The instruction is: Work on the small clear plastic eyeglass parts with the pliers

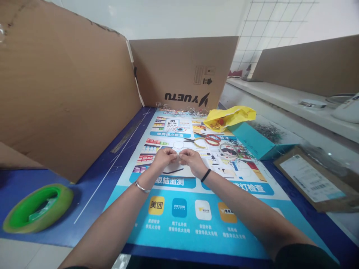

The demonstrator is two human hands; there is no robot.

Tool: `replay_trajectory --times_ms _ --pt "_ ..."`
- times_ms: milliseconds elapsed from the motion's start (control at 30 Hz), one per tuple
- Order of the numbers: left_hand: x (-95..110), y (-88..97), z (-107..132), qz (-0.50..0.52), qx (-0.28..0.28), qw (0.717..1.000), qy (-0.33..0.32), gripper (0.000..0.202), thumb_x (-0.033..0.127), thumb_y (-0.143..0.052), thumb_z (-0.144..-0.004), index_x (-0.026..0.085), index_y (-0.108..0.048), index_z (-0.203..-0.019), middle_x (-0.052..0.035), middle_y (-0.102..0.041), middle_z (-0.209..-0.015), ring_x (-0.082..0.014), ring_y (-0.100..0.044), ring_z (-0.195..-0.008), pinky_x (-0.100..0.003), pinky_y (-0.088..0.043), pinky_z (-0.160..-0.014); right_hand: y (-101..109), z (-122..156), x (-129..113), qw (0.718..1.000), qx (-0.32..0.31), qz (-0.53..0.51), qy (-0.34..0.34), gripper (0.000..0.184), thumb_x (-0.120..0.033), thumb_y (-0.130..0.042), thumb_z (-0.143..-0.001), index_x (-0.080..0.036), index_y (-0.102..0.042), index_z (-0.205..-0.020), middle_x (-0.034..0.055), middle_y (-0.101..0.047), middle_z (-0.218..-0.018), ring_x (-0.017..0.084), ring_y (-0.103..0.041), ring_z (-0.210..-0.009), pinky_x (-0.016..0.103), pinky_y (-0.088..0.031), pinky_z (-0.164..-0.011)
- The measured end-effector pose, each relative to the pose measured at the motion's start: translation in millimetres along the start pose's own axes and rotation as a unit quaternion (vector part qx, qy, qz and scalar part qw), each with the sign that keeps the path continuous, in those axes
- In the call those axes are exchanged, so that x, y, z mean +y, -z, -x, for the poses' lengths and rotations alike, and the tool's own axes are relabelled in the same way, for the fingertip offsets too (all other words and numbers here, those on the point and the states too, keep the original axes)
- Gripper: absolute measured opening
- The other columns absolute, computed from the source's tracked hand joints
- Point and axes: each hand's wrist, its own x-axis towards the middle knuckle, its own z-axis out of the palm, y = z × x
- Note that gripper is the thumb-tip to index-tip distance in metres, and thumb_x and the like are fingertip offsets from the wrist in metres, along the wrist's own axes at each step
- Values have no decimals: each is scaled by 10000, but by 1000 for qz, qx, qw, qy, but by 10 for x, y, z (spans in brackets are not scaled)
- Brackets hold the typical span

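My left hand [166, 157] and my right hand [192, 161] meet over the middle of the printed poster mat [179, 239], fingertips pinched and nearly touching. From between them rises a thin pale wire loop [178, 142], its ends hidden by the fingers. Just beyond my hands lie pliers [198, 142] with yellow handles and dark jaws. Scissors [212, 139] with red-orange handles lie against them on the right. Farther right is a small round clear container [228, 150] with dark contents, beside a loose tangle of thin wires [243, 152].
A yellow plastic bag [231, 116] and a teal box [252, 140] of wire bits stand at the back right. Nearer lies a brown package [314, 179]. Cardboard panels [70, 86] wall the left and back. A green-cored tape roll [37, 209] lies at left.
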Motion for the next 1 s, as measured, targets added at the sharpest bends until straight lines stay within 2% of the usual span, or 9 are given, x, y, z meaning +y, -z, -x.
replay_trajectory --times_ms 267,433,1000 --pt "-47 -60 4 45 17 999 9 166 249 -668 -561 127 -593 -643 7 -586 -564 -93 -531 -509 -229 -428 -545 15 -17 28 1000 -2 -6 12 221 -287 -684 -555 -156 -547 -669 -27 -559 -624 87 -527 -559 251 -465 -575" --pt "-44 -61 18 69 3 997 24 184 249 -680 -561 120 -592 -658 0 -594 -593 -100 -548 -536 -246 -447 -579 28 -42 62 1000 -2 -2 22 202 -277 -670 -570 -156 -547 -676 -33 -558 -610 80 -524 -532 245 -455 -560" --pt "4 -36 42 72 -12 997 32 182 235 -695 -552 115 -601 -651 6 -583 -552 -87 -532 -499 -228 -438 -551 34 -65 109 998 1 40 50 157 -264 -622 -603 -161 -543 -691 -44 -547 -583 77 -512 -500 225 -422 -519"
